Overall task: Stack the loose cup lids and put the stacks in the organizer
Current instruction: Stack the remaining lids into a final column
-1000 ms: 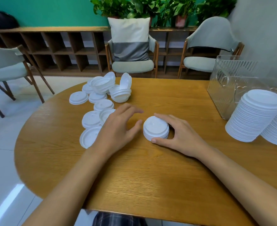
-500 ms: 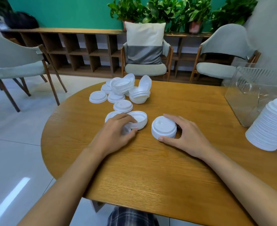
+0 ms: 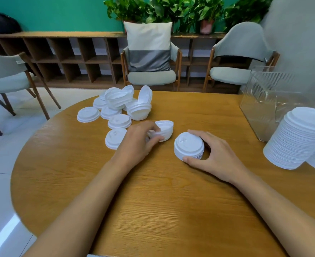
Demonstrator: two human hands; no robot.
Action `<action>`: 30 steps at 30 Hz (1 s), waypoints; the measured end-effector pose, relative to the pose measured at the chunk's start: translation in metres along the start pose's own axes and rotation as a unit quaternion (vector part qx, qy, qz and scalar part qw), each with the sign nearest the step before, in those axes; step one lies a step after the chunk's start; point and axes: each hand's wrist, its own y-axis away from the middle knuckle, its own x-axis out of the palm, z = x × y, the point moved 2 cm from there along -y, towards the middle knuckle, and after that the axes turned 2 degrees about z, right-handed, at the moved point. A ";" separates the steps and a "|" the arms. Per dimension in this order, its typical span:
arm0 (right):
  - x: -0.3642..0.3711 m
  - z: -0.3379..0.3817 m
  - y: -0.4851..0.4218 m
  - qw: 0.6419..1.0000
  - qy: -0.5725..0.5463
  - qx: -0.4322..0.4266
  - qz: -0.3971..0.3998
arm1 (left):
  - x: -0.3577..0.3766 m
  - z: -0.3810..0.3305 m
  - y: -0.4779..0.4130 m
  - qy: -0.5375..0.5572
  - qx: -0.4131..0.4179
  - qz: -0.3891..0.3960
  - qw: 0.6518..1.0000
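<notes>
Crowding table (image 3: 171, 201) left: loose lids (image 3: 116, 102); right: organizer (image 3: 260, 101), tall stacks (image 3: 299, 140).

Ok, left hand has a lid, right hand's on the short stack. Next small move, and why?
Probably carry the white plastic lid pinched by the left hand rightward and seat it dome-up on the short white lid stack that the right hand steadies: the lid is tilted and just beside that stack, whose top is bare.
</notes>
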 end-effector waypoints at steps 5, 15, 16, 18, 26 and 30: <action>0.000 -0.001 -0.001 1.000 -0.007 -0.010 -0.006 | -0.009 -0.009 -0.001 0.164 -0.056 -0.042 0.984; 0.002 0.005 -0.002 0.998 -0.036 -0.019 0.039 | 0.006 -0.015 0.005 0.270 -0.130 0.038 0.953; 0.002 0.007 -0.002 0.998 -0.034 -0.028 0.044 | 0.005 -0.016 0.004 0.264 -0.128 0.028 0.956; 0.003 0.009 -0.002 0.997 -0.027 -0.050 0.051 | 0.005 -0.018 0.003 0.247 -0.121 0.004 0.961; 0.008 0.005 -0.003 0.997 -0.018 -0.063 0.046 | 0.015 -0.035 0.011 0.153 -0.048 0.025 0.987; 0.009 0.002 -0.004 0.997 -0.022 -0.063 0.045 | 0.015 -0.037 0.014 0.125 -0.024 0.032 0.991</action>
